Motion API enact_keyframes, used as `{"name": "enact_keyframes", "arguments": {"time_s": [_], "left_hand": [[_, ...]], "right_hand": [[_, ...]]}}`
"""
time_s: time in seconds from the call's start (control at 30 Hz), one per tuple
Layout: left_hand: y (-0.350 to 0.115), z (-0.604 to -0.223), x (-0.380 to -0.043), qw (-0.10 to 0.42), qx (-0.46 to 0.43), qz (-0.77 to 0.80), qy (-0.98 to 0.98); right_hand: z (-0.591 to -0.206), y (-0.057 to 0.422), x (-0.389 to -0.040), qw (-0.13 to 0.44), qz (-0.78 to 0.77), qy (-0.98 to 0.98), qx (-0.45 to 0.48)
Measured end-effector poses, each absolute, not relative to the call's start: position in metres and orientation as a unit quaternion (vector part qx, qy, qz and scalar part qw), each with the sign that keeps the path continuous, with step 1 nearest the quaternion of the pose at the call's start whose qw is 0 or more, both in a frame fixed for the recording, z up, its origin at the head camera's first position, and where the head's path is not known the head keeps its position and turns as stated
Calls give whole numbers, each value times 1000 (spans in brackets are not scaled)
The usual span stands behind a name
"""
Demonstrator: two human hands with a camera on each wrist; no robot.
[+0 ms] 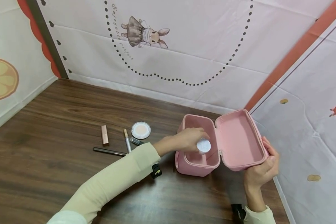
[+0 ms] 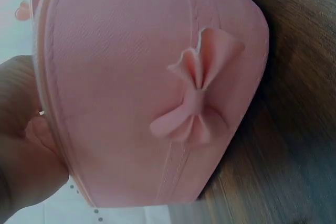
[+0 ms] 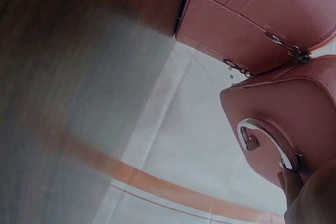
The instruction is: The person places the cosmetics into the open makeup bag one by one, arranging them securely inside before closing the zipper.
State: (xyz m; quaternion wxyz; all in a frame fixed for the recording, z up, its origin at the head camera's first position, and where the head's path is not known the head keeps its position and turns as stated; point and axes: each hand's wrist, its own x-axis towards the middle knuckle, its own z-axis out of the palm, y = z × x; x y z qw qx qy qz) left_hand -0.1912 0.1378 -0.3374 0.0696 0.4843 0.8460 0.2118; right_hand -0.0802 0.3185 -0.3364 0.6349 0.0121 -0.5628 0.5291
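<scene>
Head view puts the pink case (image 1: 197, 171) open on the wooden table (image 1: 58, 124), with the left hand (image 1: 191, 139) reaching across its left rim and gripping a round, white-topped item (image 1: 203, 145) over its mouth. At the case's right, the right hand (image 1: 264, 165) has its fingers curled round the outer edge of the raised lid (image 1: 240, 137); the right wrist view shows fingertips at one end of the lid's handle (image 3: 274, 140). Behind the case the printed backdrop (image 1: 168, 93) stands near, and the right panel (image 1: 296, 130) rises close beyond the lid, so room is tight there. Bare tabletop stretches in front of the case. To its left, near the forearm, lie a round compact (image 1: 141, 130), a lipstick tube (image 1: 105, 135), a gold-capped tube (image 1: 127, 140) and a dark pencil (image 1: 109, 151).
</scene>
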Motion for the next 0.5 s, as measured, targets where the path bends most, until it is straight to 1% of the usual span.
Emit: {"name": "enact_keyframes", "arguments": {"time_s": [0.2, 0.5], "left_hand": [[143, -340, -185, 36, 494, 145, 857], [150, -337, -179, 63, 506, 118, 852]], "right_hand": [[-336, 318, -81, 638, 530, -558, 13], [-341, 318, -82, 636, 537, -554, 10]]}}
